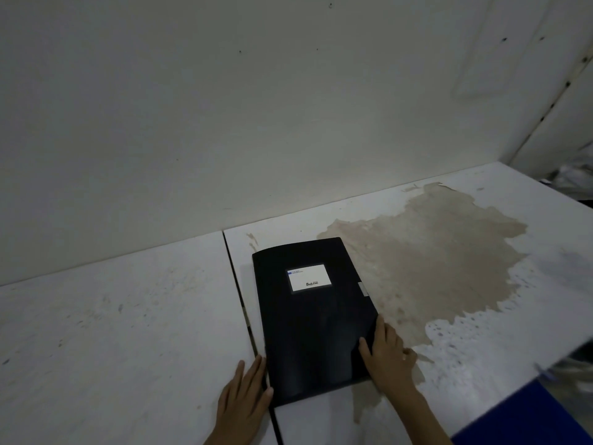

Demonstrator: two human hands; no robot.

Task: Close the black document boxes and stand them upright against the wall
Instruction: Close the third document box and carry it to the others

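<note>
One black document box lies flat and closed on the white table, a white label on its lid and a small grey tab on its right edge. My left hand lies against the box's near left edge, fingers extended along it, thumb at the near corner. My right hand grips the near right edge, thumb on the lid and fingers down the side. The white wall rises behind the table, a short gap beyond the box's far end.
A dark seam between two tabletops runs just left of the box. A large brown patch of worn surface spreads to the right. A blue object sits past the table's near right edge, and clutter lies at the far right.
</note>
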